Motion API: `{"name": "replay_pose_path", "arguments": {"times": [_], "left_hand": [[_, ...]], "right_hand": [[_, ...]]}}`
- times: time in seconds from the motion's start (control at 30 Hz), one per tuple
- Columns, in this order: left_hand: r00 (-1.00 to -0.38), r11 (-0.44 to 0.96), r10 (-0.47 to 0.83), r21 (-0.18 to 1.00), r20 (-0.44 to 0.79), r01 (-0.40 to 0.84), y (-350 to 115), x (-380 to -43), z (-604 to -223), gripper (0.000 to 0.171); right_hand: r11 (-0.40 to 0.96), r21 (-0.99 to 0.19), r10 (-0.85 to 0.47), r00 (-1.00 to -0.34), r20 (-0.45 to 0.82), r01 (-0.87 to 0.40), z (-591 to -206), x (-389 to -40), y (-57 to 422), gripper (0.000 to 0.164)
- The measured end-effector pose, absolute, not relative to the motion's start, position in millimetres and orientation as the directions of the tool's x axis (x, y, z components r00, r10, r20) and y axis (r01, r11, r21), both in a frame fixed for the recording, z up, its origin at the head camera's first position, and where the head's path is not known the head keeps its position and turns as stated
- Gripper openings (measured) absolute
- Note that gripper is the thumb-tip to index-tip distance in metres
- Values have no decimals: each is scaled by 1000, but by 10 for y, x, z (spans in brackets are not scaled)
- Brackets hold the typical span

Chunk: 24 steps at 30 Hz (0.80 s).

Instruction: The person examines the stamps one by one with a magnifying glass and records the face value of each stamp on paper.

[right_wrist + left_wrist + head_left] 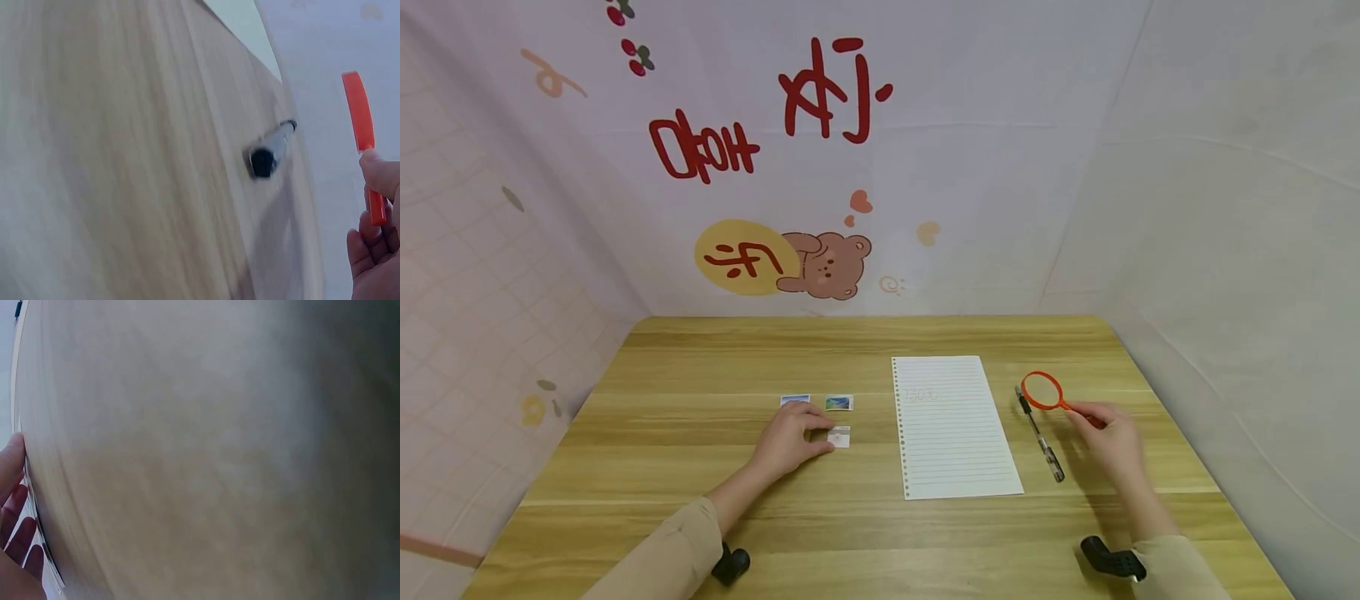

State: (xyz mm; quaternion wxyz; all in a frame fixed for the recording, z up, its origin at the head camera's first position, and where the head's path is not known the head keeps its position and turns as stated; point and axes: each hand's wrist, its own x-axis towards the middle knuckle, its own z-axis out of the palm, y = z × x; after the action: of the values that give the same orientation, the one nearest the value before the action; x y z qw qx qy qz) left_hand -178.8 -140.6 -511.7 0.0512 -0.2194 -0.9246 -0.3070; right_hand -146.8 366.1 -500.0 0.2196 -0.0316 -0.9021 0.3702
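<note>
My right hand (1112, 442) holds a magnifying glass (1063, 405) with a red-orange rim by its handle. In the right wrist view its red frame (359, 115) is seen edge-on, with the handle between thumb and fingers, raised off the table. My left hand (788, 440) rests on the table with thumb and fingers apart. Its fingertips are at the left edge of a pale stamp-like card (840, 437). Behind that lies a green-blue picture card (838, 403); a blue one (794, 400) is partly covered by the left fingers.
A lined, hole-punched sheet (958, 433) with faint writing near its upper left lies mid-table. Between it and my right hand is a clear pen (1041, 437) with black ends. White printed cloth (985, 167) hangs behind the wooden table (835, 533).
</note>
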Motion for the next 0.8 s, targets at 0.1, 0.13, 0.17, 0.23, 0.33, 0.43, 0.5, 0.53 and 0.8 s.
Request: {"name": "replay_pose_path", "arguments": {"times": [0.1,0.13,0.17,0.23,0.33,0.43,0.5,0.53,0.8], "left_hand": [[-898,717,376,543,227,437,-1413,-1785,-5119,31],[-898,719,377,539,228,439,-1414,-1786,-5122,31],[-898,720,377,537,228,439,-1416,-1786,-5125,31],[-897,722,378,533,229,440,-1417,-1788,-5133,31],[-898,726,376,530,229,439,-1419,-1788,-5140,31],[-900,727,375,531,225,435,-1421,-1786,-5141,31],[-901,730,374,529,221,433,-1422,-1785,-5139,31],[-901,730,375,529,220,432,-1423,-1786,-5139,31],[-885,722,396,513,245,465,-1418,-1792,-5129,31]], "right_hand": [[724,-674,177,-903,390,-149,-5017,-1491,3563,14],[726,-670,165,-904,394,-159,-5022,-1498,3533,14],[728,-665,153,-905,397,-169,-5026,-1506,3502,14],[735,-652,129,-907,402,-185,-5022,-1518,3434,13],[732,-649,100,-911,400,-205,-5004,-1536,3312,14],[721,-653,71,-913,402,-231,-4979,-1552,3179,15],[705,-664,54,-915,401,-249,-4967,-1565,3090,15],[699,-666,45,-915,402,-258,-4962,-1571,3045,15],[666,-679,-20,-917,399,-310,-4940,-1629,2667,14]]}}
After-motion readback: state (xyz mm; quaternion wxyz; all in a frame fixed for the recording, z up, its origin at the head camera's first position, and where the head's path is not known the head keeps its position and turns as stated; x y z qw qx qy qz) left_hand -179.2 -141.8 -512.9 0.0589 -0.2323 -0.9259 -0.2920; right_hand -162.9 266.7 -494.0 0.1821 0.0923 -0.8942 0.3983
